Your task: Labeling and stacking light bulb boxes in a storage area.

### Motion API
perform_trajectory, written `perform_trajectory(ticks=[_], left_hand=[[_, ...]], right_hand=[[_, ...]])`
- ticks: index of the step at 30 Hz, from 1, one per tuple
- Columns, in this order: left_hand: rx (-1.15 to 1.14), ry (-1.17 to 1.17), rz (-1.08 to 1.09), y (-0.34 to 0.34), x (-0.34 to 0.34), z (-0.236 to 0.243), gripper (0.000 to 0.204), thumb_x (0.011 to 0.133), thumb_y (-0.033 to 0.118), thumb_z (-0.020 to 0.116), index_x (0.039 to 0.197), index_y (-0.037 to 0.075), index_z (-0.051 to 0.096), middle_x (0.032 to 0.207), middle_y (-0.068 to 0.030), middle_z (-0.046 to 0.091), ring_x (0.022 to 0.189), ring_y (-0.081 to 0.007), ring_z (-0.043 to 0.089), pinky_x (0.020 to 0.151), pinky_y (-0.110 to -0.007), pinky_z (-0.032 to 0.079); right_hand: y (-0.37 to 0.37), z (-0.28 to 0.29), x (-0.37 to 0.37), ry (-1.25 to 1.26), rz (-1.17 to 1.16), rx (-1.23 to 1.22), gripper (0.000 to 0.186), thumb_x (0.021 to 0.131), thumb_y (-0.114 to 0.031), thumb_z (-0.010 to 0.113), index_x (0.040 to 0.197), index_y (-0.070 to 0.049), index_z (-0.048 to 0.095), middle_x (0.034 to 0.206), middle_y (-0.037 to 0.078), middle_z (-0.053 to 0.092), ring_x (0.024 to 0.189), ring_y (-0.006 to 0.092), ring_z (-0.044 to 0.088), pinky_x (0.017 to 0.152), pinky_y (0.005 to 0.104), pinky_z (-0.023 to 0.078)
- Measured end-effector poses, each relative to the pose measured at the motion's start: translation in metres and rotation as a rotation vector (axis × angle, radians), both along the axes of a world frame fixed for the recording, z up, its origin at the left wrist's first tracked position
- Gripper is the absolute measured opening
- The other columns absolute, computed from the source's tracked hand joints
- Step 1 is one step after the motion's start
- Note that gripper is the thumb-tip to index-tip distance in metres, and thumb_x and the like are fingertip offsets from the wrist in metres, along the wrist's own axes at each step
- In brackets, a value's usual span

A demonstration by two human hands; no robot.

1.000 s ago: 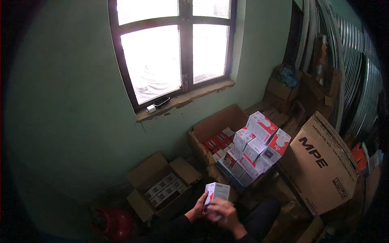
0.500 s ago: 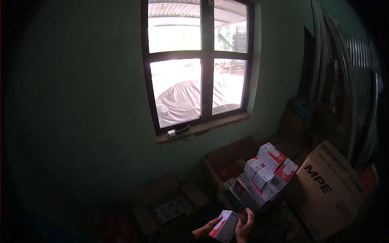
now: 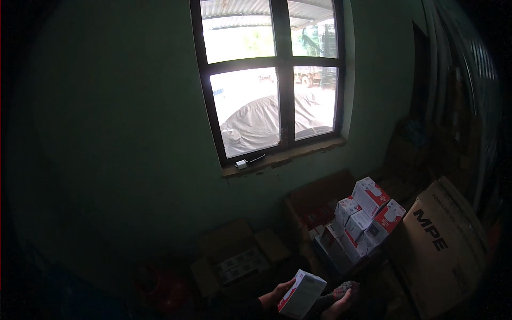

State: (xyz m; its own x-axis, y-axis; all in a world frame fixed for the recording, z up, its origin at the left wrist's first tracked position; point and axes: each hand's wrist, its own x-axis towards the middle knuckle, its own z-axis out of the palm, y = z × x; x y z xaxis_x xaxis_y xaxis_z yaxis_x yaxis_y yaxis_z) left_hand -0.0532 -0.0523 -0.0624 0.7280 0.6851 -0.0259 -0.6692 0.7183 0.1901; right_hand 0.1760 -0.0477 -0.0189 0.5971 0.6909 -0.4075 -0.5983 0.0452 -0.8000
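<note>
A white and red product box (image 3: 302, 293) is in my left hand (image 3: 281, 290), whose fingers grip its left side. My right hand (image 3: 341, 303) is just right of that box, apart from it, closed around a small grey, mottled object (image 3: 344, 288) that I cannot make out. A pile of similar white and red boxes (image 3: 373, 197) stands in a large carton ahead of me, to the right. An open carton (image 3: 208, 272) with several small boxes inside lies on the floor to the left.
A large brown carton (image 3: 442, 245) leans at the right, with long metal strips (image 3: 480, 64) behind it. A window (image 3: 287, 106) has a white charger (image 3: 241, 164) on its sill. A red gas cylinder (image 3: 165, 285) sits at lower left. The room looks dim.
The view has tilted and turned, and darkened. The box in my left hand has tilted over to the right. My right hand has moved from the box to beside it.
</note>
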Motion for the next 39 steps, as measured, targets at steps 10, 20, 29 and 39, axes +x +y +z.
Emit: perform_trajectory(ticks=[10, 20, 29, 39], left_hand=[[-0.042, 0.579, 0.035, -0.011, 0.022, 0.074, 0.058, 0.103, 0.054, 0.065, 0.131, 0.003, 0.061, 0.11, -0.0111, 0.074, 0.094, -0.0233, 0.074, 0.085, -0.037, 0.063], [0.632, 1.38, 1.064, 0.025, 0.024, 0.148, 0.046, 0.1, 0.03, 0.076, 0.136, 0.005, 0.057, 0.118, -0.0133, 0.073, 0.111, -0.0207, 0.07, 0.1, -0.035, 0.055], [1.2, 1.441, 0.819, 0.02, 0.041, 0.178, 0.02, 0.101, 0.02, 0.071, 0.117, 0.008, 0.069, 0.141, -0.0208, 0.057, 0.14, -0.0413, 0.051, 0.111, -0.051, 0.047], [1.245, 1.316, 0.715, 0.007, 0.054, 0.165, 0.063, 0.089, 0.011, 0.064, 0.152, 0.019, 0.059, 0.159, -0.0228, 0.048, 0.145, -0.0438, 0.049, 0.117, -0.052, 0.043]], right_hand=[[-0.025, 0.034, -0.029, 0.447, 0.589, 0.356, 0.049, 0.105, -0.041, 0.062, 0.144, -0.013, 0.053, 0.134, 0.011, 0.065, 0.12, 0.0317, 0.065, 0.104, 0.0465, 0.051], [-0.027, 0.025, -0.016, 0.058, 0.758, 0.166, 0.066, 0.112, -0.049, 0.049, 0.163, -0.011, 0.031, 0.144, 0.015, 0.056, 0.128, 0.0284, 0.061, 0.107, 0.0433, 0.052], [-0.024, 0.039, -0.017, 0.417, 0.719, 0.168, 0.063, 0.113, -0.056, 0.038, 0.148, -0.006, 0.05, 0.13, 0.012, 0.065, 0.115, 0.0264, 0.067, 0.099, 0.0416, 0.058], [-0.03, 0.047, -0.013, 0.433, 0.769, 0.16, 0.063, 0.112, -0.052, 0.046, 0.156, -0.007, 0.041, 0.136, 0.014, 0.061, 0.119, 0.027, 0.067, 0.094, 0.0424, 0.06]])
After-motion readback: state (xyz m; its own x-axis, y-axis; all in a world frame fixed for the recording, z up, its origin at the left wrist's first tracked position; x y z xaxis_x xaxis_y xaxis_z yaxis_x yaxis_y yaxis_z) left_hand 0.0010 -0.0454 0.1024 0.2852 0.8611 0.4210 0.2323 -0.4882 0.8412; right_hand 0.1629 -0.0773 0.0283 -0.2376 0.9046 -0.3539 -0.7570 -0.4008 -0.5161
